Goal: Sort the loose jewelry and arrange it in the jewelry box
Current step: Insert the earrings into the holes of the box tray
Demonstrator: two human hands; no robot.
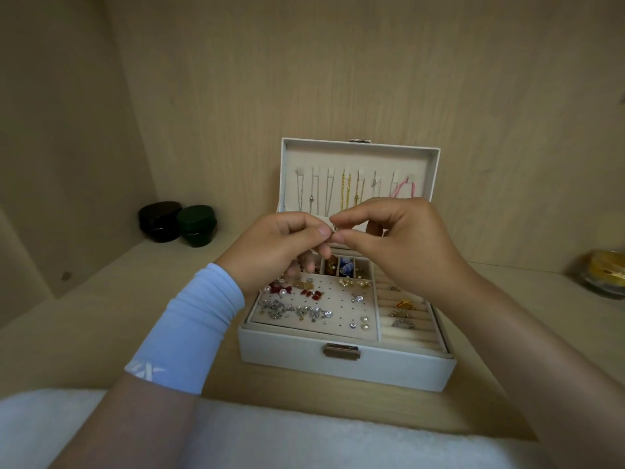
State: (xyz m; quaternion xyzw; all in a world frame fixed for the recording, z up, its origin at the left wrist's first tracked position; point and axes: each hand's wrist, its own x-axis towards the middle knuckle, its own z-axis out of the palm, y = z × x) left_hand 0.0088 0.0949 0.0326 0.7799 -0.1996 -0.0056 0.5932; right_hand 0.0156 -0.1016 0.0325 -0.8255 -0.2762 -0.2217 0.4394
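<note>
A white jewelry box (287,353) stands open on a wooden shelf. Its raised lid (358,157) carries several hanging chains, silver, gold and pink. The perforated earring panel (341,306) holds pearl, red and silver studs, and rings sit in the ring rolls (400,313) on the right. Above the box, my left hand (277,245) and my right hand (395,242) meet fingertip to fingertip. Both pinch one tiny silvery piece of jewelry (333,229), too small to identify.
Two dark round jars (177,223), one black and one green, stand at the back left of the shelf. A glass jar with a yellow top (605,275) sits at the right edge. White fluffy fabric (270,438) lies along the near edge.
</note>
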